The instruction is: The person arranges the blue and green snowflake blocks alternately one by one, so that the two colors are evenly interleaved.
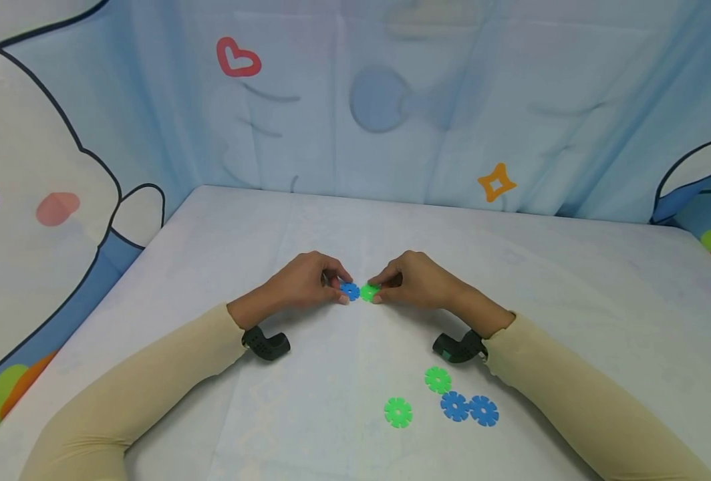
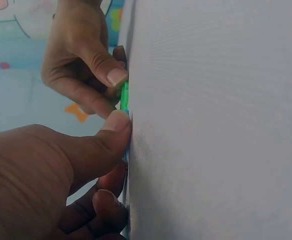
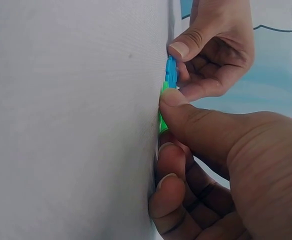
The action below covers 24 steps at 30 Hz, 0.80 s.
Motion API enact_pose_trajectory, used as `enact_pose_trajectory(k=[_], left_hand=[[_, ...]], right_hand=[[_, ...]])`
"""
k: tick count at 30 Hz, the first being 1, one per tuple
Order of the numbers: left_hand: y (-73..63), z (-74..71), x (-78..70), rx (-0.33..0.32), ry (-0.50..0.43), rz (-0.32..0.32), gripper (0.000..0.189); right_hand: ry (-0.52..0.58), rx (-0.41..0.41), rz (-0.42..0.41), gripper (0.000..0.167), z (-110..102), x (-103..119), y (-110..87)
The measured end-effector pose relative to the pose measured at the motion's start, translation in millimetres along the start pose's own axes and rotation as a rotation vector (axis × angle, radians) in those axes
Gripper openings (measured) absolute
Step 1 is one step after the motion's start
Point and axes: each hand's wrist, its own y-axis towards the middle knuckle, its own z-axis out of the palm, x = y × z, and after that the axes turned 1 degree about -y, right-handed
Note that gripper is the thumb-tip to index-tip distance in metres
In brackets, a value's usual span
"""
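Between thumb and fingers my left hand [image 1: 309, 281] pinches a blue notched disc [image 1: 350, 291], a flat snowflake-like building piece. Facing it, my right hand [image 1: 417, 280] pinches a green notched disc [image 1: 369, 292] the same way. The two discs lie edge to edge, low over the table, their rims meeting in the head view. From the right wrist view, the blue disc [image 3: 171, 72] and green disc [image 3: 163, 122] line up along the table surface, partly covered by the thumbs. In the left wrist view the green disc [image 2: 125, 96] shows beside the left thumb; the blue one is mostly hidden.
Nearer the front of the white table [image 1: 307, 401] lie two loose green discs, one left [image 1: 398, 413] and one above [image 1: 438, 379]. Beside them, a blue disc [image 1: 454, 406] adjoins another blue disc [image 1: 484, 411]. A printed curtain [image 1: 307, 133] hangs behind the table.
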Motion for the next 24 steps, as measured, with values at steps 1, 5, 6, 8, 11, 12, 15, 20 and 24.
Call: enact_pose_trajectory(k=[1, 5, 6, 8, 11, 12, 15, 20, 24], left_hand=[[0.1, 0.1, 0.1, 0.002, 0.001, 0.000, 0.025], [-0.1, 0.7, -0.7, 0.012, 0.012, -0.006, 0.026], [-0.1, 0.9, -0.6, 0.016, 0.014, -0.007, 0.026], [-0.2, 1.2, -0.9, 0.021, 0.019, -0.013, 0.027], [-0.2, 1.4, -0.7, 0.025, 0.022, -0.019, 0.028], [-0.3, 1.4, -0.6, 0.026, 0.025, -0.021, 0.028], [-0.4, 1.3, -0.4, 0.026, 0.028, -0.024, 0.028], [-1.1, 1.2, -0.9, 0.034, 0.042, -0.034, 0.036], [-1.2, 3.4, -1.9, 0.042, 0.080, -0.034, 0.049]], right_hand=[[0.000, 0.001, 0.001, 0.029, 0.0, 0.1, 0.1], [0.002, 0.003, 0.006, 0.029, -0.1, 0.6, 0.5], [0.003, 0.005, 0.006, 0.029, 0.0, 0.8, 0.6], [0.003, 0.004, 0.009, 0.029, 0.1, 0.9, 0.6], [0.005, 0.003, 0.014, 0.029, 0.3, 1.4, 0.7], [0.006, 0.003, 0.016, 0.029, 0.3, 1.6, 0.8], [0.008, 0.003, 0.019, 0.029, 0.3, 2.3, 1.1], [-0.007, 0.007, 0.014, 0.028, 0.1, 3.1, 0.9], [-0.029, 0.007, 0.005, 0.031, -1.9, 6.2, -2.8]])
